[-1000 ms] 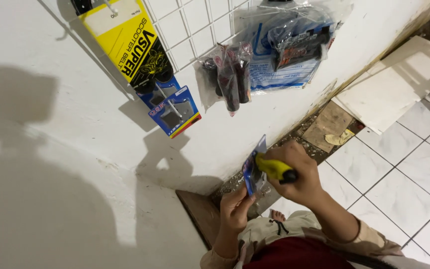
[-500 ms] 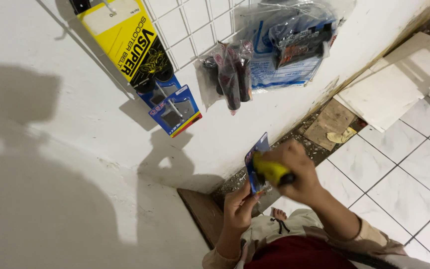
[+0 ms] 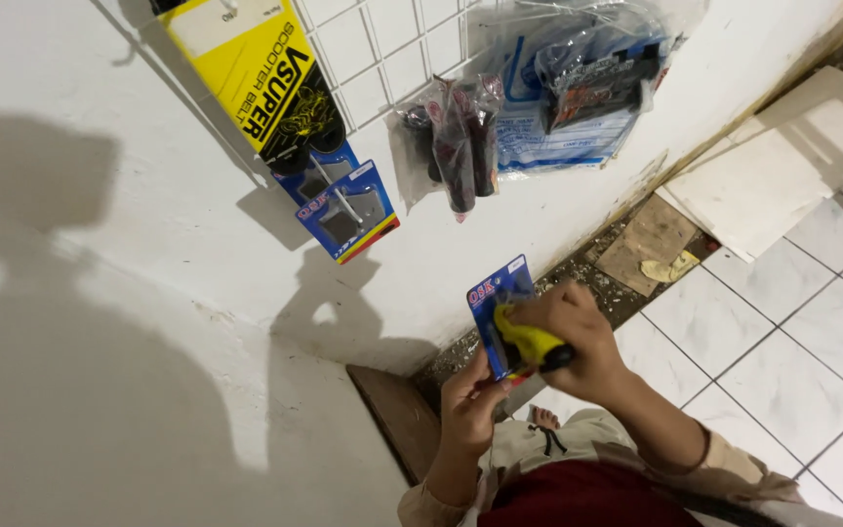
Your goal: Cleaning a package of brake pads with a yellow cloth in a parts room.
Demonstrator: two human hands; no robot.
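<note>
My left hand (image 3: 470, 405) grips the lower end of a small blue blister-card package (image 3: 496, 298) and holds it up in front of the white wall. My right hand (image 3: 573, 327) is closed around a yellow-handled tool with a black end (image 3: 531, 346), pressed against the face of the package. Both hands meet at the card, just above my knees. The tool's tip is hidden behind my fingers and the card.
A white wire grid (image 3: 382, 49) on the wall carries a yellow-and-black belt sleeve (image 3: 256, 83), a matching blue blister pack (image 3: 348, 210), dark grips in plastic (image 3: 456, 146) and a clear bag of parts (image 3: 578, 93). White floor tiles (image 3: 792, 371), loose tile slabs (image 3: 763, 181) and rubble lie to the right.
Both hands and the blue package have shifted slightly upward toward the wall. The yellow tool stays pressed on the card.
</note>
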